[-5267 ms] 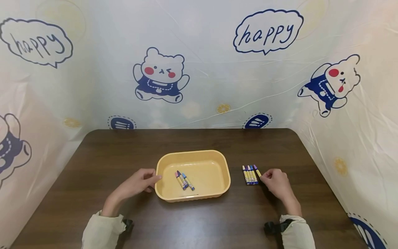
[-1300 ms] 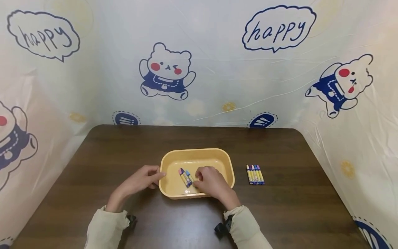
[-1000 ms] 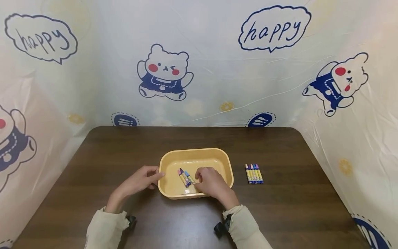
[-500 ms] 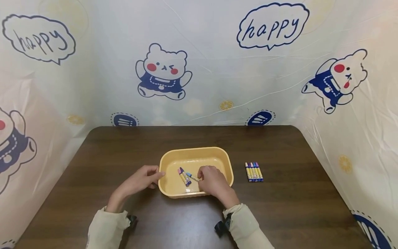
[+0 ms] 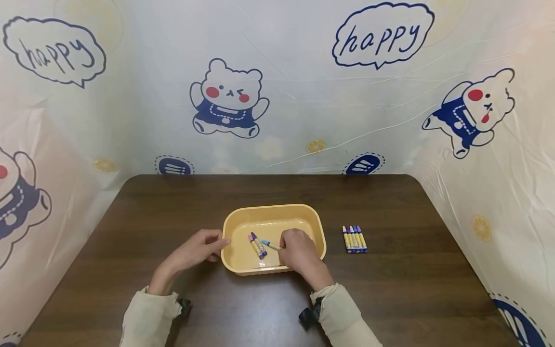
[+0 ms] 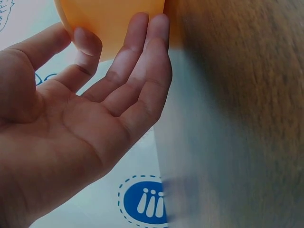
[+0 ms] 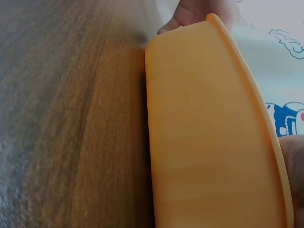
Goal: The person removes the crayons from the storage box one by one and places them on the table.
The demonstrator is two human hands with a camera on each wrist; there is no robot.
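Observation:
A yellow plastic tray (image 5: 243,266) stands on the table, and my left hand (image 5: 203,249) pinches its left rim, thumb over the edge and fingers against the outer wall (image 6: 111,28). Inside the tray, my right hand (image 5: 299,251) holds the lower end of a blue crayon (image 5: 270,245) between thumb and fingertips; the hand covers that end. Left of it lie a pink crayon (image 5: 253,246) and a dark purple crayon (image 5: 259,245), side by side. In the right wrist view, the tray's wall (image 7: 209,123) hides most of the right hand.
To the right of the tray, several crayons (image 5: 354,240) lie in a neat upright row on the brown wooden table (image 5: 403,279). A patterned sheet (image 5: 295,96) with bear drawings hangs behind and on both sides.
The right hand has gone from the crayon row at the right into the tray. The blue crayon's lower end has swung right, away from the other two. The left hand stays on the rim.

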